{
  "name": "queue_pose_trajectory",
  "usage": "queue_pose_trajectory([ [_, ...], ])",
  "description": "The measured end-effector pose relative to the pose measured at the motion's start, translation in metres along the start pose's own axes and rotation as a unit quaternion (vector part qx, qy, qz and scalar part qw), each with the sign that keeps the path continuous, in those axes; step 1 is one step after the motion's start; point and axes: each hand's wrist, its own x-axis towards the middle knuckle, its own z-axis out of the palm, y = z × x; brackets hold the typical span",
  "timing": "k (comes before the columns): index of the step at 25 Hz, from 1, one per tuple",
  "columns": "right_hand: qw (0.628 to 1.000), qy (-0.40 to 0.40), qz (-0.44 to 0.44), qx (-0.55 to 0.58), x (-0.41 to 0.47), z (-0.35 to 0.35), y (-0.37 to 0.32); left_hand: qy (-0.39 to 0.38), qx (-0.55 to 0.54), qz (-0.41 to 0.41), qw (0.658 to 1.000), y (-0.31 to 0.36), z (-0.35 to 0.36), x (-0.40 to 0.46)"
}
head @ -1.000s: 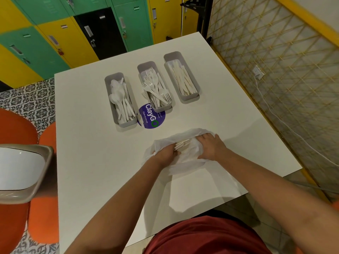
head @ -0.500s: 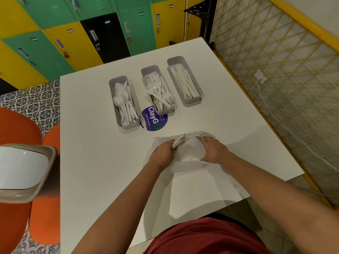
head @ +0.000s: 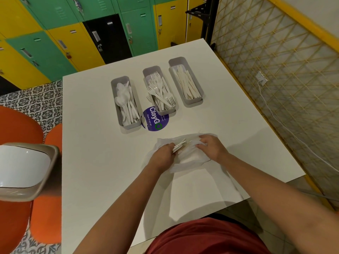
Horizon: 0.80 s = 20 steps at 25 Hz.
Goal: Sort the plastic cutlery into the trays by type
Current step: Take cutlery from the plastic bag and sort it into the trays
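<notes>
Cutlery (head: 179, 146): white plastic bundle, which we see held in the left hand (head: 163, 154) over a bag (head: 190, 158) on the white desk (head: 95, 143). Right hand (head: 212, 146) pinches the bag. Three grey trays (head: 126, 101) beyond; green, yellow lockers (head: 55, 50) behind.

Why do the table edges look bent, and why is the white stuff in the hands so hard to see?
In the head view, the wide lens bows the table edges and lockers; the white bag nearly melts into the white tabletop; the cutlery bundle in the left hand is slightly smeared; the right hand grips the bag; soft shadows sit beside the trays.
</notes>
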Motion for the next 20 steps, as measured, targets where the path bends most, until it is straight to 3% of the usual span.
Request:
queue_pose_trajectory([
  [4, 0.999, 0.024, 0.005, -0.022, -0.001, 0.004, 0.001, 0.076, -0.075, -0.045, 0.993, 0.003, -0.003, -0.004],
  [6, 0.999, 0.011, 0.011, -0.046, -0.002, 0.003, 0.002, 0.111, -0.123, -0.011, 0.986, 0.007, -0.008, -0.005],
  [9, 0.995, -0.028, 0.014, -0.099, -0.002, -0.003, 0.000, 0.103, -0.199, 0.036, 0.974, 0.015, -0.014, -0.008],
  [13, 0.993, -0.022, 0.000, -0.115, 0.000, -0.010, -0.010, 0.046, -0.317, -0.035, 0.947, 0.024, -0.025, -0.002],
  [20, 0.998, 0.009, 0.007, -0.065, 0.006, -0.024, -0.023, -0.084, -0.167, -0.014, 0.982, 0.016, -0.026, -0.001],
])
